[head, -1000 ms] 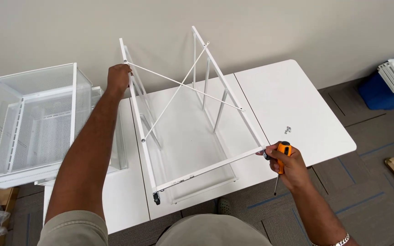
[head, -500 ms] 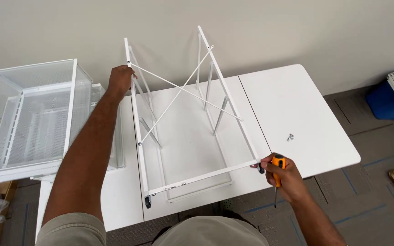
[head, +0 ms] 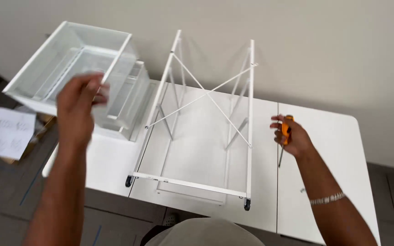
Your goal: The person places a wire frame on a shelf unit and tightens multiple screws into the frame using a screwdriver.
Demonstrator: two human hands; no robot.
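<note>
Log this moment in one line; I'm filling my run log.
left hand: free, blurred, by mesh baskets | right hand: holds orange screwdriver | white frame: on table

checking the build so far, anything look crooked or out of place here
Nothing looks damaged. The white wire frame lies on its side on the white table, castors over the near edge. The left hand is blurred, touching nothing; the right hand holds an orange screwdriver.

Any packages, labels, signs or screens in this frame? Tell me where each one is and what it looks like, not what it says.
Paper sheet: on the floor at far left, beside the table; white rectangle with blurred grey print.
Cardboard piece: under that sheet; flat, brown, only its edges show.
No signs or screens in view.
</note>
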